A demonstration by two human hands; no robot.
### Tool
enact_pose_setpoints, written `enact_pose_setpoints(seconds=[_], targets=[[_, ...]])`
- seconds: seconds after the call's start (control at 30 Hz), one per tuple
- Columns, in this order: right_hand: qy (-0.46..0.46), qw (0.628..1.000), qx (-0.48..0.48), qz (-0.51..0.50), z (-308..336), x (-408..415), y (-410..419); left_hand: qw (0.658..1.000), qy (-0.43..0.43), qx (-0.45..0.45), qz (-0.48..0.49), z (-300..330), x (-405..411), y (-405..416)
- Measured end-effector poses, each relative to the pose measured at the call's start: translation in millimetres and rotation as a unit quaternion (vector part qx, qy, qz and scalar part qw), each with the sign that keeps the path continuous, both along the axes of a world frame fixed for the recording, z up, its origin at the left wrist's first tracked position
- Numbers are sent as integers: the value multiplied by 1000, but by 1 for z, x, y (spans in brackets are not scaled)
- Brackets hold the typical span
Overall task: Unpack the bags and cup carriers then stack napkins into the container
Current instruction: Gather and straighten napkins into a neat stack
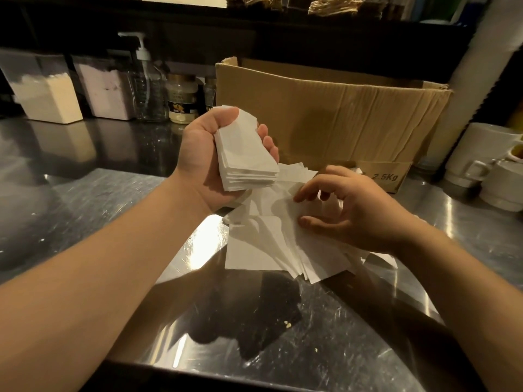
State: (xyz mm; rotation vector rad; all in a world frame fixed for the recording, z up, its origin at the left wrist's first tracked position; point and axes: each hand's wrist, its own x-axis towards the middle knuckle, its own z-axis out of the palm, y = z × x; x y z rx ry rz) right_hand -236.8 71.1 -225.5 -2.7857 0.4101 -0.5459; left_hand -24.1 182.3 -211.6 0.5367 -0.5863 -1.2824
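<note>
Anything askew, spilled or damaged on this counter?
Yes. The loose napkins lie fanned in a messy heap on the steel counter under the right hand, unlike the squared stack in the left hand's grip. The cardboard box is creased, its top edge crumpled. Small crumbs dot the counter.

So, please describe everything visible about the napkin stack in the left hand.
The napkin stack is a neat pile of white, thin paper sheets with aligned edges, held tilted above the steel counter. The left hand grips it, thumb over its top end, fingers curled round the far side. It hangs above the loose napkins scattered below, in front of the cardboard box.
</note>
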Motion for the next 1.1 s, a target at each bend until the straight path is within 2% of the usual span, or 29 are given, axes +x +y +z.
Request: enact_pose_setpoints(seconds=[0.53, 0.8, 0.97, 1.1], targets=[[0, 1000, 6, 30, -3, 2, 0, 1000, 3, 9, 4, 0, -3, 0], [-68, 985, 155, 40, 1, -3, 3, 1000, -10, 18, -19, 2, -3, 1], [-84, 982, 169, 30, 3, -2, 1, 999, -31, 21, -32, 4, -5, 3], [-62, 984, 166, 14, 1, -2, 2, 999, -29, 21, -38, 4, -5, 3]])
